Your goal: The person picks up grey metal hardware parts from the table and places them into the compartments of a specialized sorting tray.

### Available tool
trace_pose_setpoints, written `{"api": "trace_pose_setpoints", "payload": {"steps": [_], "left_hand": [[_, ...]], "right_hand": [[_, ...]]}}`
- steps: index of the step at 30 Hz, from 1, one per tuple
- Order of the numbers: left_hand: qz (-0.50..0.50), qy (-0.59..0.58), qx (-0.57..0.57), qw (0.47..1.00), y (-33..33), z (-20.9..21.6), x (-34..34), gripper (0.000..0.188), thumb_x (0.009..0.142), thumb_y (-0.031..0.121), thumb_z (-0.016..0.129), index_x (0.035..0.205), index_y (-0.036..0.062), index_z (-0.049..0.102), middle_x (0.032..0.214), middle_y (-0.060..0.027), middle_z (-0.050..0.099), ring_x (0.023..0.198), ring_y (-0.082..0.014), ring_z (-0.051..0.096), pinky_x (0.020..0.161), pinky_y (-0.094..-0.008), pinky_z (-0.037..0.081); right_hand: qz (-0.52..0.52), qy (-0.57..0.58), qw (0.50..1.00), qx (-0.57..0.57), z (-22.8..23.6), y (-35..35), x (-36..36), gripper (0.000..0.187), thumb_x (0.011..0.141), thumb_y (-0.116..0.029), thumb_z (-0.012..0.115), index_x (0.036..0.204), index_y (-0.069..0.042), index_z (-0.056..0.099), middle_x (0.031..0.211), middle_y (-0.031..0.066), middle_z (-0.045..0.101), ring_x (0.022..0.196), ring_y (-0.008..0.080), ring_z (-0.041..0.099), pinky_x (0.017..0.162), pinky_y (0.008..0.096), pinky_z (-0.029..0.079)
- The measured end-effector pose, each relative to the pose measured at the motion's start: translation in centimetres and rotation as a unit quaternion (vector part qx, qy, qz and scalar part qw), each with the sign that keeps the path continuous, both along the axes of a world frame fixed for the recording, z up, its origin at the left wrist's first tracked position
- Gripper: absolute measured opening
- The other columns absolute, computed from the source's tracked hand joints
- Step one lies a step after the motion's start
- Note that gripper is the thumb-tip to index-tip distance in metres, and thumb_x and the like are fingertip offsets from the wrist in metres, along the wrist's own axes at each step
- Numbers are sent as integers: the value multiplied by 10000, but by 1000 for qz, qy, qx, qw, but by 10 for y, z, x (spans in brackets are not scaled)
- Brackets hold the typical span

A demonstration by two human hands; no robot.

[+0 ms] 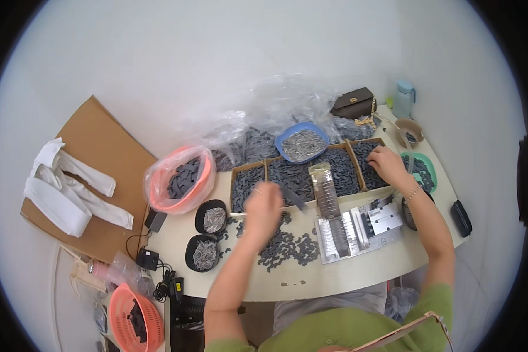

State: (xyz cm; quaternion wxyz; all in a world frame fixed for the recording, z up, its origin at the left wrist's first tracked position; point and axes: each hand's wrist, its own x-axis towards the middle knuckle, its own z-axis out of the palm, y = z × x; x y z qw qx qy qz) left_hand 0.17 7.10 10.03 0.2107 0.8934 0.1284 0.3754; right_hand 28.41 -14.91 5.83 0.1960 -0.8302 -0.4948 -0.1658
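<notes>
My left hand (263,206) is smeared by motion over the front left of a divided cardboard tray (266,170). It is closed, and a dark flat strip (293,198) sticks out from its right side. My right hand (387,166) reaches into the tray's right compartment, among small dark grey pieces (366,154). Its fingers are bent together, and what they hold, if anything, is hidden. Between the hands, a metal fixture (358,230) lies on the table. A ribbed, clear-topped strip pack (324,190) leans from the tray onto it.
A blue bowl (303,126) of metal pins sits on the tray. Black bowls (204,253) of pins and loose dark pieces (287,249) lie at the left and front. A lined pink basin (208,188) stands left; a green basket (432,170) and black case (461,218) are right.
</notes>
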Motion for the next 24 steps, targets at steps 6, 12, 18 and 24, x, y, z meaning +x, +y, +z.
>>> {"api": "trace_pose_setpoints", "payload": {"steps": [6,12,18,24], "left_hand": [[250,-91,180,947,164,28,-40,141,831,77,595,947,3,627,866,-159,623,806,-347,588,737,-432,457],[110,119,116,980,147,-25,-13,120,778,84,658,876,17,679,884,-191,627,838,-367,598,766,-453,469],[124,252,195,940,130,-70,15,89,792,51,565,803,4,640,907,-180,620,881,-336,616,771,-425,510],[151,381,224,884,128,-61,24,157,830,65,508,854,-9,644,981,-208,614,908,-344,631,763,-424,537]], "right_hand": [[-4,88,995,46,6,-6,-8,94,811,-100,641,889,-51,659,840,134,655,816,322,626,726,414,496],[60,245,959,128,26,-8,-50,103,814,-30,623,918,-27,629,773,124,645,677,244,639,609,330,503],[161,294,935,118,19,-3,-98,171,817,-52,622,985,-28,645,836,106,657,720,194,648,656,293,527],[221,408,882,85,-1,-6,-124,205,831,-39,625,1036,-31,635,864,78,653,749,151,650,680,275,529]]}}
